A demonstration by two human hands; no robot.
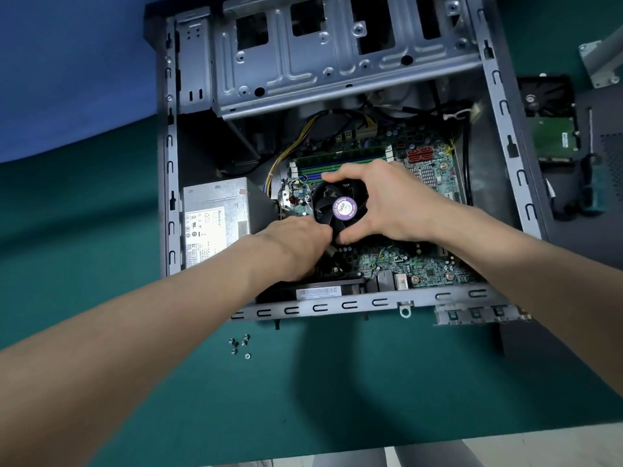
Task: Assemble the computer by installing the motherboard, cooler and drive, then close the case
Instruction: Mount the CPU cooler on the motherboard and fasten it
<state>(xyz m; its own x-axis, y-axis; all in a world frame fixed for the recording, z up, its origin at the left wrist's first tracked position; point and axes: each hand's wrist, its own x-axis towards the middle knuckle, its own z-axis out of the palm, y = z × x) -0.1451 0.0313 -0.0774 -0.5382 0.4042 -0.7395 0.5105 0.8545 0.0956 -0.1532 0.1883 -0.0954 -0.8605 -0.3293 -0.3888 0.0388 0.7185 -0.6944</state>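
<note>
Fingers (337, 175) of the right hand (387, 203) curve round the cooler (341, 207), forefinger over its far rim and thumb on its near rim, so the black fan with the purple label is gripped between them. From the near left comes the left hand (296, 246), its fingers bent down against the cooler's near-left corner; the tips are hidden, so I cannot tell whether they grip or only press. Under both sets of fingers the motherboard (421, 264) lies flat in the open case (337, 306), its green board showing to the right of the right thumb and nearer than it. Just beyond the right forefinger run the memory sticks (337, 160). Left of the left fingers, inside the case, sits the silver power supply (212, 224), with yellow wires (286, 150) arching beyond it. Well beyond the fingers a grey drive cage (320, 52) spans the case's far end. The drive (553, 136) lies outside the case, far right of the right fingers, green board up, beside a dark panel (600, 214). Nearer than the left wrist, outside the case's near wall, a few screws (240, 346) rest on the green table (101, 247).
</note>
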